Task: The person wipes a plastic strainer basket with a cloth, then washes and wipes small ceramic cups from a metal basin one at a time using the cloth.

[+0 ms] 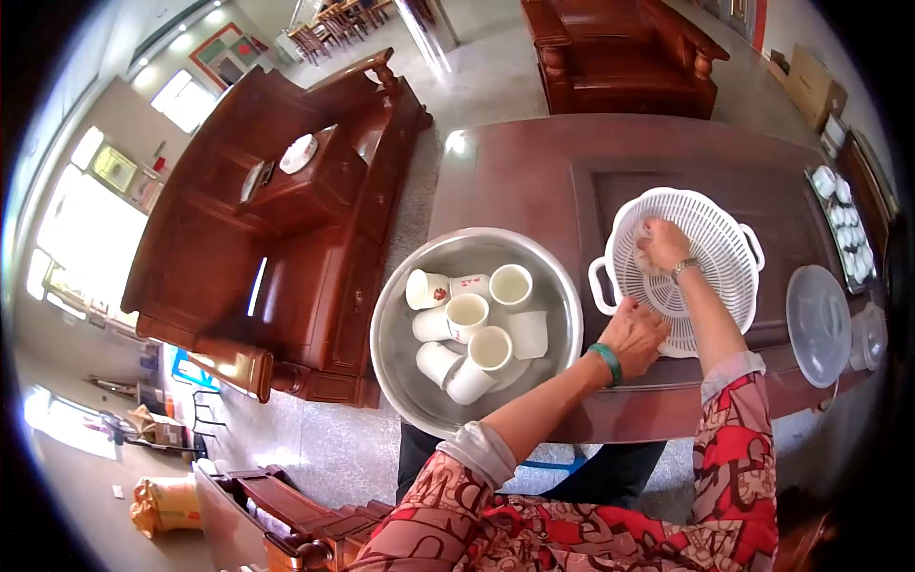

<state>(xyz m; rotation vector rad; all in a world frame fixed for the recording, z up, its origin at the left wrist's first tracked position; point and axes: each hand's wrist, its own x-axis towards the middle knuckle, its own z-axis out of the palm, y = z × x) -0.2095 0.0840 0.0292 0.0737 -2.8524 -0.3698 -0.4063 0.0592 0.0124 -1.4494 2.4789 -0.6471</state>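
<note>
A white plastic colander with two side handles stands on the dark wooden table. My left hand, with a green bangle at the wrist, is closed on its near left rim. Inside the basket, my right hand, wearing a metal watch, presses a pale crumpled cloth to the inner left wall; the fingers partly hide the cloth. Left of the colander sits a wide steel basin. Several white cups lie or stand in it, some with red print.
A tray of small white cups lies at the table's right end, near a clear plastic lid. A carved wooden sofa runs along the left, and a wooden armchair stands beyond the table.
</note>
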